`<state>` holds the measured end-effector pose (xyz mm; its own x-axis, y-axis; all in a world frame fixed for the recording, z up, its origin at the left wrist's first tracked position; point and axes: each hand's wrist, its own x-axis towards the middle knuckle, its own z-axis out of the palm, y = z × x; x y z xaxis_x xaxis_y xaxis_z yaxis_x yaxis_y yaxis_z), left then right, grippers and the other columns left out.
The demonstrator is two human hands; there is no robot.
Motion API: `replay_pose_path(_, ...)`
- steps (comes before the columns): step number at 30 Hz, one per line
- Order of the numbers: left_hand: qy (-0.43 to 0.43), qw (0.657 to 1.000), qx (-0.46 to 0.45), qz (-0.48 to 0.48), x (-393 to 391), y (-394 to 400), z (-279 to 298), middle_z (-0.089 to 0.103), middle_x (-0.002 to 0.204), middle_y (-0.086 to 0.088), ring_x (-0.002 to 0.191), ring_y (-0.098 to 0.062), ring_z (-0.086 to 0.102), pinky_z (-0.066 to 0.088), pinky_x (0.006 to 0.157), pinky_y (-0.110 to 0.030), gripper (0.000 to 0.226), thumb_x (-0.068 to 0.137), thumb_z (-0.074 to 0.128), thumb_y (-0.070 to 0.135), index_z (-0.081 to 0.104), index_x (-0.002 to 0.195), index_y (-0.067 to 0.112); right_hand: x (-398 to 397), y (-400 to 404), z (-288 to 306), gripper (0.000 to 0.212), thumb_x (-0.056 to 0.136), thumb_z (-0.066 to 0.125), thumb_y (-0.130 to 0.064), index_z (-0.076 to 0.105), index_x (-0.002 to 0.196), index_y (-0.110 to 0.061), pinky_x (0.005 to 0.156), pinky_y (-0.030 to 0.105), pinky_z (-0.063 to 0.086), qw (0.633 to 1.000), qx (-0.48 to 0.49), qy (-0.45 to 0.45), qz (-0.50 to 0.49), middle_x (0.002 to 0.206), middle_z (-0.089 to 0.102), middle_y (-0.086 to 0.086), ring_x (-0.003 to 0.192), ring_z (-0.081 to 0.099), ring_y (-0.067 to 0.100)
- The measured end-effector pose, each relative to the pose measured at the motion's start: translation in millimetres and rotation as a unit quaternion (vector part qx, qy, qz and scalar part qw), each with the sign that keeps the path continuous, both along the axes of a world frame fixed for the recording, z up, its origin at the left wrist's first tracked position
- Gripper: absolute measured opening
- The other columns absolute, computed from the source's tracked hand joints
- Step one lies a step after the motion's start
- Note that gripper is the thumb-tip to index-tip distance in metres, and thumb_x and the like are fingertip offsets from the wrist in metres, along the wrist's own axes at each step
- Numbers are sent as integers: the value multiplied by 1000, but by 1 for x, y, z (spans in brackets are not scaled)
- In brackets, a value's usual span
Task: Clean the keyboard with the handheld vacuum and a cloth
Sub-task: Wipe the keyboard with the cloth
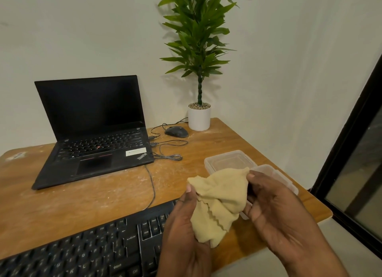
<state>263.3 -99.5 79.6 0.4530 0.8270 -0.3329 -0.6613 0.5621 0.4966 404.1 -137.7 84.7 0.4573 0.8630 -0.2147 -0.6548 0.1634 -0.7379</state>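
A tan cloth point(219, 200) hangs bunched between both hands above the right end of the black keyboard point(93, 249). My left hand point(184, 231) pinches its left edge with the thumb on top. My right hand point(275, 212) pinches the cloth's upper right corner. The keyboard lies along the near edge of the wooden table point(82, 198), and my left hand hides its right end. No handheld vacuum is in view.
An open black laptop point(93, 132) stands at the back left, with cables point(165, 150) trailing to a black mouse point(176, 131). A potted plant point(199, 117) sits in the back corner. Clear plastic containers point(227, 159) lie behind the cloth. A dark window frame point(351, 152) stands at right.
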Motion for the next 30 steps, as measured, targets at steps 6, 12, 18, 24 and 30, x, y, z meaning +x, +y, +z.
replay_pose_path(6, 58, 996, 63, -35, 1, 2, 6, 77, 110, -26, 99, -44, 76, 64, 82, -52, 53, 83, 76, 32, 68, 126, 2, -9, -13, -6, 92, 59, 98, -23, 52, 139, -32, 84, 42, 60, 977, 12, -186, 101, 119, 74, 11, 111, 71, 31)
replay_pose_path(12, 87, 992, 78, -55, 8, 6, 16, 77, 110, -25, 105, -45, 74, 53, 103, -62, 55, 79, 77, 33, 70, 123, 0, -11, -18, -1, 59, 69, 90, -5, 72, 113, -40, 85, 34, 60, 922, 6, -377, 85, 113, 74, -4, 106, 71, 15)
replay_pose_path(18, 64, 995, 21, -67, 13, 20, 12, 77, 111, -25, 98, -42, 77, 66, 73, -54, 54, 80, 74, 27, 69, 126, 0, 14, -13, -4, 25, 96, 58, -6, 77, 107, -17, 84, 40, 58, 969, -56, -241, -22, 105, 78, 1, 105, 71, 22)
replay_pose_path(24, 89, 994, 28, -61, 28, 31, -2, 77, 110, -22, 96, -38, 76, 63, 71, -47, 75, 66, 79, 15, 60, 138, 6, 45, -7, 7, 42, 90, 49, 11, 78, 110, -12, 76, 33, 62, 980, -38, -193, -12, 119, 74, 7, 114, 68, 27)
replay_pose_path(30, 6, 983, 61, -171, 38, 22, -5, 69, 134, -22, 122, -42, 68, 56, 101, -61, 89, 73, 98, 26, 52, 147, 8, 56, -12, 48, 55, 90, 40, 17, 76, 116, -16, 88, 39, 58, 942, 21, -333, 29, 117, 76, 1, 110, 70, 22)
